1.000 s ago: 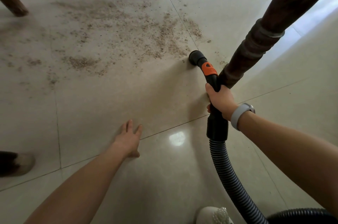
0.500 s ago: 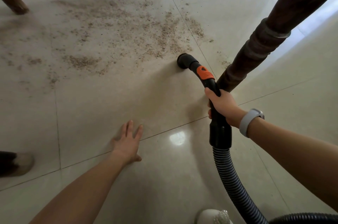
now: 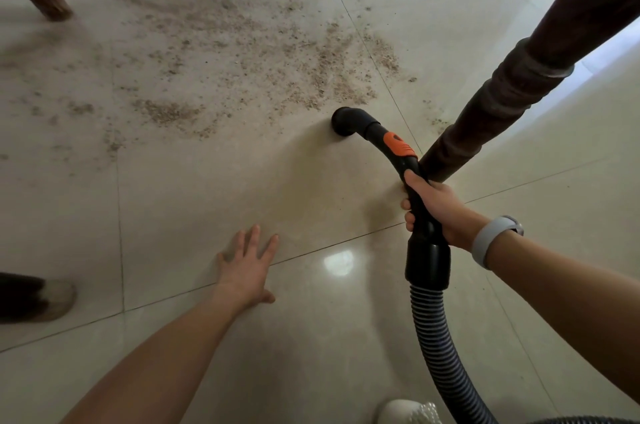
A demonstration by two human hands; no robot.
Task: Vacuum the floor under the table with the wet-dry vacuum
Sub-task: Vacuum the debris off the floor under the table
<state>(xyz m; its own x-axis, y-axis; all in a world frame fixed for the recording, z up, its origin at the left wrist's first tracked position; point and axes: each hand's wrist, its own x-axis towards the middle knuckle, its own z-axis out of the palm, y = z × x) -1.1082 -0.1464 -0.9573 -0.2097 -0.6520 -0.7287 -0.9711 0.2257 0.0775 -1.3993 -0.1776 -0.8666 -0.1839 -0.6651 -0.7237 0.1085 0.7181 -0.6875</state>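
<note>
Down low, we wrap our right hand (image 3: 438, 212) around the black vacuum wand (image 3: 414, 188), its nozzle (image 3: 344, 121) ahead of the grip near scattered debris (image 3: 242, 53). Our left hand (image 3: 246, 268) lies spread flat on the tile floor (image 3: 194, 188), well apart from the grip.

A home dining room, by the look of it: glossy cream floor tiles (image 3: 194, 202), and turned dark wooden table legs (image 3: 519, 77) standing around a scatter of crumbs (image 3: 242, 53).

Glossy beige tile floor (image 3: 214, 181). Brown debris (image 3: 242, 53) spreads over its far tiles. Four dark table legs (image 3: 498, 101) stand on it. The left hand (image 3: 247, 268) presses flat on it.
</note>
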